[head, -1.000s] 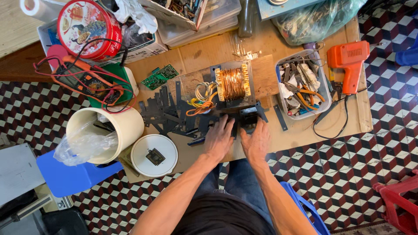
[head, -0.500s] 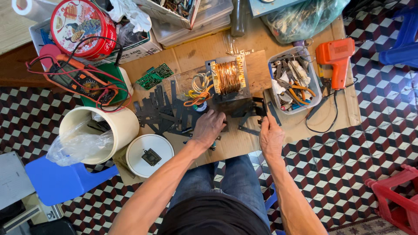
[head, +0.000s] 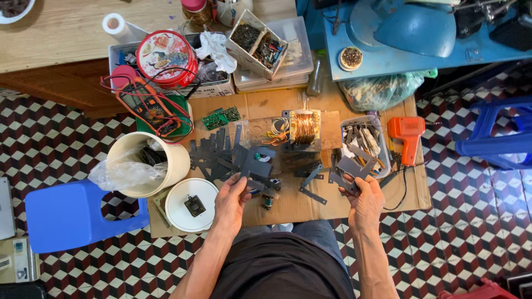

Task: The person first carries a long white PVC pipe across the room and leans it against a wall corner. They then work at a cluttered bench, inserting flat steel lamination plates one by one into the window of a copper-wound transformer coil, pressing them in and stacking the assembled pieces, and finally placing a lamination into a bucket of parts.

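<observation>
Sorting transformer plates: the left hand (head: 231, 198) gripped dark metal laminations (head: 256, 166) at six o'clock of the copper coil (head: 303, 127); the right hand (head: 363, 195) clasped another plate (head: 350, 167), seemingly needing stacking.

Tin: round red tin (head: 165, 56) with a pictured lid, on the grey box at the wooden table's front edge.
Box label: white strip (head: 213, 88) along that box's front wall.
Meter screen: small grey display on the orange multimeter (head: 145, 105), cardboard's far-left corner.
Bag: clear green-tinted plastic bag (head: 379, 89), cardboard's far-right corner.
</observation>
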`<state>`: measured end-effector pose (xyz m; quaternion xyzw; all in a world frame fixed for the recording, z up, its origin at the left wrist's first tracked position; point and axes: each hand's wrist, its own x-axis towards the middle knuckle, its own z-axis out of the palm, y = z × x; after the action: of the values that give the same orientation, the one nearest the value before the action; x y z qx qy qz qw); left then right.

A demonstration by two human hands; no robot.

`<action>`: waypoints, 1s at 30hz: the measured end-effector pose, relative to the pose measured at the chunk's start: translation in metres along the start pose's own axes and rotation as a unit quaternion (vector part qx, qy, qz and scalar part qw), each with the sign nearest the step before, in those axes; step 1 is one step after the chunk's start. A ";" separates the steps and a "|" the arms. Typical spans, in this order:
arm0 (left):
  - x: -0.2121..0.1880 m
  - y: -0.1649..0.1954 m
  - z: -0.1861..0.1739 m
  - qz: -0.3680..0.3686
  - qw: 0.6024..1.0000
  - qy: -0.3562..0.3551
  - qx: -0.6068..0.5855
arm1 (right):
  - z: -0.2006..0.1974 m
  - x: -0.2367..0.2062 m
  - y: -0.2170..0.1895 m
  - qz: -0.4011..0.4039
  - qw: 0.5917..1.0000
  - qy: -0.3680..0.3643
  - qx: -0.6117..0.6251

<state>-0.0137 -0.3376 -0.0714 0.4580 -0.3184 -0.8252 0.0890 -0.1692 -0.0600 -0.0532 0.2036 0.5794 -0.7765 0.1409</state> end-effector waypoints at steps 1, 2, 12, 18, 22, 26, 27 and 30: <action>0.005 0.003 0.004 0.014 0.999 0.004 -0.028 | 0.004 0.005 -0.002 -0.002 1.000 -0.003 0.002; 0.011 0.005 0.010 0.027 0.998 0.008 -0.057 | 0.009 0.011 -0.004 -0.004 1.000 -0.005 0.004; 0.054 0.005 0.078 0.090 0.995 -0.018 -0.029 | 0.055 0.063 -0.026 -0.022 0.993 -0.109 -0.027; 0.057 0.003 0.085 0.108 0.994 -0.023 -0.019 | 0.071 0.071 -0.029 -0.005 0.990 -0.135 -0.038; 0.056 0.005 0.086 0.107 0.993 -0.048 -0.023 | 0.077 0.076 -0.023 0.002 0.986 -0.157 -0.053; 0.051 0.009 0.091 0.116 0.992 -0.050 0.031 | 0.081 0.080 -0.017 0.011 0.987 -0.150 -0.060; 0.050 0.010 0.093 0.120 0.990 -0.049 0.047 | 0.081 0.081 -0.017 0.010 0.987 -0.144 -0.069; 0.044 0.015 0.096 0.130 0.986 -0.054 0.092 | 0.082 0.082 -0.016 0.007 0.986 -0.143 -0.082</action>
<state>-0.1190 -0.3260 -0.0565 0.3738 -0.4542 -0.7972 0.1360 -0.2610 -0.1320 -0.0589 0.0825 0.6134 -0.7465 0.2443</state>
